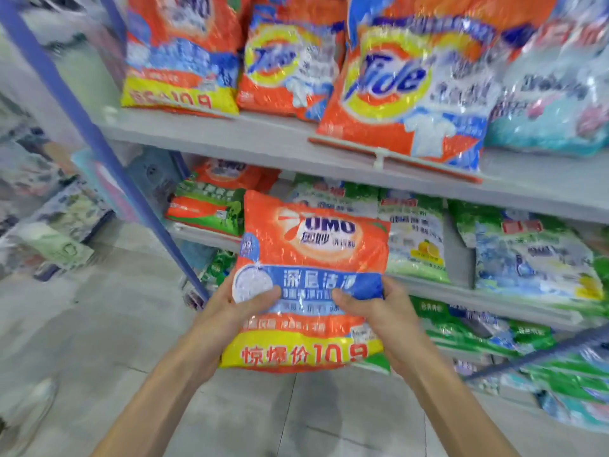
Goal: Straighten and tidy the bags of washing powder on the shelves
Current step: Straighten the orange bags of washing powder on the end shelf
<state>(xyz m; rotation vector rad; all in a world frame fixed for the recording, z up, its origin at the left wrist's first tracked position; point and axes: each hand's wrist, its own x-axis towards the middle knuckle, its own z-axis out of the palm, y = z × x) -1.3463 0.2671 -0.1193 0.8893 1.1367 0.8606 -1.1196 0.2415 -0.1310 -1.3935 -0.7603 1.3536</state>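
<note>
The left hand (230, 308) and the right hand (372, 311) each grip the lower half of an orange OMO bag (313, 245). Their thumbs curl over its printed front and their fingers are hidden behind, so the bag is held up in the air, clear of every shelf. Behind it, from 12 to 3 o'clock, green-and-white bags (412, 239) stand on the middle shelf (428, 286). On the upper shelf (230, 133) a large Tide bag (405, 87) at 1 o'clock overhangs the front edge, with a smaller Tide bag (290, 64) at 12 and a second OMO bag (178, 54) at 11.
</note>
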